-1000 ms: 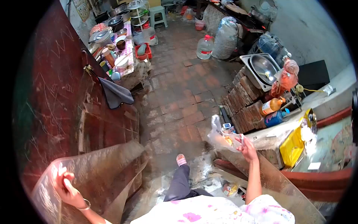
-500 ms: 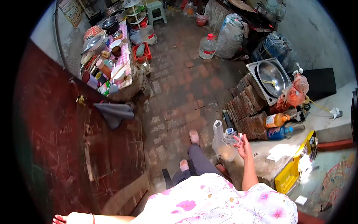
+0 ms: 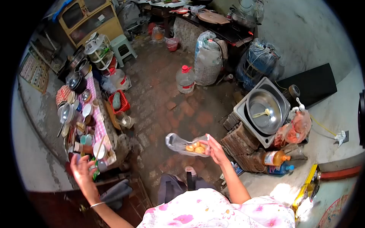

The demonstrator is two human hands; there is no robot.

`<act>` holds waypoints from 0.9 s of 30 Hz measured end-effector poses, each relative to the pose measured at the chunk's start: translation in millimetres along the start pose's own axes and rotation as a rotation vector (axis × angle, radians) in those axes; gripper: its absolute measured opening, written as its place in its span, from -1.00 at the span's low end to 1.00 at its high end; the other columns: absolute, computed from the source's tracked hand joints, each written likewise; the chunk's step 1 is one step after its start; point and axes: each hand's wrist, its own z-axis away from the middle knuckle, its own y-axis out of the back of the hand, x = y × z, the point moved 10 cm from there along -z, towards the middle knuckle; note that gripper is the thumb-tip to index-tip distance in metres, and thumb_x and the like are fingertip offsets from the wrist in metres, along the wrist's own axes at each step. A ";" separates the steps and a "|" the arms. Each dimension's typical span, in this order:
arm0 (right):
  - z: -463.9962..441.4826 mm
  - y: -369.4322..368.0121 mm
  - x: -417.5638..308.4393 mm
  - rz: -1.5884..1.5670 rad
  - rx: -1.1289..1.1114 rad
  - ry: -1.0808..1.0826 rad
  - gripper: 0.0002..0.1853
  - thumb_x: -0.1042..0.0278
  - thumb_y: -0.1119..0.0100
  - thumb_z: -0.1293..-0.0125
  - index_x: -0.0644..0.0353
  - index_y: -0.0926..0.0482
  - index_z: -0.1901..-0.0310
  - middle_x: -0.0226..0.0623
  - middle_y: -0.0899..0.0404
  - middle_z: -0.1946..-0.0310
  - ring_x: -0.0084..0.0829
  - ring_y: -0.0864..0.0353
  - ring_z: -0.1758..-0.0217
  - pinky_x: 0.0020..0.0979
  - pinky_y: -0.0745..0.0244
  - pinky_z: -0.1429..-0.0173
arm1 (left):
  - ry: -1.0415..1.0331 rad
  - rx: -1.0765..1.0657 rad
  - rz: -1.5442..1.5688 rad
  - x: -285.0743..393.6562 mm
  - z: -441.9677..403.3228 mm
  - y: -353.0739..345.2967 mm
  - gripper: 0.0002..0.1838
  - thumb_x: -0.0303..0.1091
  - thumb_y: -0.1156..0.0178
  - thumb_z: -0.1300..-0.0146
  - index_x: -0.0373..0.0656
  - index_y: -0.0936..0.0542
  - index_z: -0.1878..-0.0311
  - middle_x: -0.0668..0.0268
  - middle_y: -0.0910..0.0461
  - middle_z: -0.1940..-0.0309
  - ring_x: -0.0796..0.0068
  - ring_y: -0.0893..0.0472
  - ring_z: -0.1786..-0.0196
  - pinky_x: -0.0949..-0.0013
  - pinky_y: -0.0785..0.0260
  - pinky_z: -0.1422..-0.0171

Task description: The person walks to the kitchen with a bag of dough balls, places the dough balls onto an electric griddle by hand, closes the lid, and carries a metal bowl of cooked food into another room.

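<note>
A clear plastic bag (image 3: 178, 144) with several round yellowish pieces inside hangs from my right hand (image 3: 216, 150), its top pinched in the fingers. My left hand (image 3: 83, 174) is raised at the lower left with its fingers spread and nothing in it. Beyond that hand stands the table with a pink checked cloth (image 3: 99, 123), crowded with bowls, cups and pots. To the right of the bag, a steel basin (image 3: 265, 123) rests in a metal sink on stacked bricks.
A water jug (image 3: 185, 79) and a stuffed sack (image 3: 208, 62) stand on the brick floor ahead. A green stool (image 3: 123, 47) and a red basket (image 3: 121, 102) are at the left. Orange (image 3: 274, 158) and blue bottles lie at the right.
The view has moved forward into the room, past the red door and clear curtain. My left hand has let go of the curtain and risen. The bag has swung left with my right hand.
</note>
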 end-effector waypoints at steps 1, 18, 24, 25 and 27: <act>-19.3 -20.3 -15.8 0.022 -0.035 0.022 -0.42 0.15 0.06 -0.32 0.14 -0.05 -0.30 -0.14 -0.44 0.01 -0.69 -0.35 0.52 -0.64 -0.35 0.35 | 0.081 -0.083 -0.019 -14.9 -14.0 -37.2 -0.46 -0.31 -0.06 -0.23 -0.11 -0.13 -0.24 0.30 -0.43 0.09 0.58 -0.47 0.24 0.60 -0.35 0.25; -290.7 -206.3 -201.0 0.372 -0.148 0.223 -0.43 0.20 0.09 -0.33 0.17 -0.03 -0.31 -0.19 -0.33 -0.14 -0.72 -0.28 0.56 -0.56 -0.45 0.27 | 0.169 -0.824 -0.155 -163.7 -291.5 -429.1 -0.75 -0.33 -0.19 -0.07 -0.31 -0.46 0.27 0.29 -0.50 0.59 0.59 -0.44 0.50 0.48 -0.29 0.41; -399.6 -196.9 -255.8 0.281 -0.068 0.330 -0.46 0.22 0.06 -0.32 0.18 -0.10 -0.29 -0.25 -0.32 -0.16 -0.73 -0.30 0.55 -0.63 -0.36 0.36 | -0.083 -0.712 -0.209 -122.5 -420.2 -501.6 -0.82 -0.35 -0.11 -0.14 -0.29 -0.48 0.44 0.34 -0.48 0.63 0.61 -0.40 0.58 0.47 -0.26 0.47; -419.8 -194.5 -260.4 0.266 -0.073 0.338 -0.46 0.22 0.06 -0.32 0.18 -0.10 -0.29 -0.25 -0.32 -0.16 -0.73 -0.30 0.55 -0.63 -0.36 0.36 | -0.096 -0.712 -0.222 -121.2 -437.9 -514.9 -0.82 -0.35 -0.11 -0.14 -0.29 -0.48 0.44 0.34 -0.48 0.63 0.61 -0.40 0.58 0.47 -0.26 0.47; -463.5 -195.7 -276.2 0.283 -0.064 0.335 -0.44 0.23 0.04 -0.31 0.18 -0.09 -0.29 -0.27 -0.32 -0.15 -0.73 -0.30 0.54 -0.62 -0.37 0.36 | -0.213 -0.671 -0.353 -110.0 -475.0 -535.2 -0.80 -0.34 -0.12 -0.12 -0.32 -0.48 0.44 0.31 -0.48 0.64 0.56 -0.39 0.57 0.43 -0.27 0.43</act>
